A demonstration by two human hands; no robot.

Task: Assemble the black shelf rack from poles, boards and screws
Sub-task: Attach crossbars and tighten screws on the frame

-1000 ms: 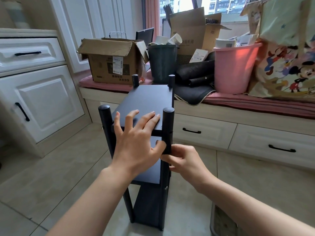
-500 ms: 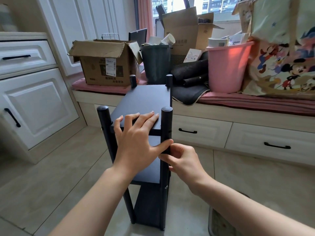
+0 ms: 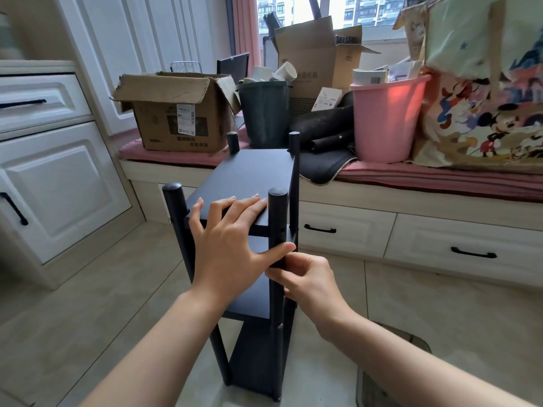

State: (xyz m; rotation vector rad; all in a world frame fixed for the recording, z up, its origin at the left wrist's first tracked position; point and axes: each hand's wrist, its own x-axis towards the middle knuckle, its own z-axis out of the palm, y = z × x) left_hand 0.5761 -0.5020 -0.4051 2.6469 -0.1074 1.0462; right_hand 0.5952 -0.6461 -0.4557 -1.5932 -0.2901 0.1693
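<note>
Rack (image 3: pixel 249 259) stands upright on the tiled floor (image 3: pixel 88 304), just in front of the window bench (image 3: pixel 411 183). Three boards are in place: top board (image 3: pixel 249 174), one below it, one near the bottom.

Your left hand (image 3: pixel 232 245) lies flat on the near edge of the top board, fingers straight and slightly spread, thumb stretched right and touching the near right pole (image 3: pixel 277 224). It grips nothing, only presses.

Your right hand (image 3: pixel 308 286) is at that same pole, just below the top board, directly under your left thumb. Fingers are curled in a pinch against the pole's right side. Can't tell what's between the fingertips: too small, hidden by the fingers.

Near left pole (image 3: pixel 173 207) stands free, top rounded, rising above the top board. The two far poles also stick up past the board at its far corners.

Beyond the rack, on the bench: open cardboard box (image 3: pixel 176 113) to the far left of the rack, dark bin (image 3: pixel 264 113) straight behind it, pink bucket (image 3: pixel 385 118) to the far right, then a cartoon-print bag (image 3: pixel 484 98) further right. White cabinet (image 3: pixel 53 177) with black handles sits left of the rack.
</note>
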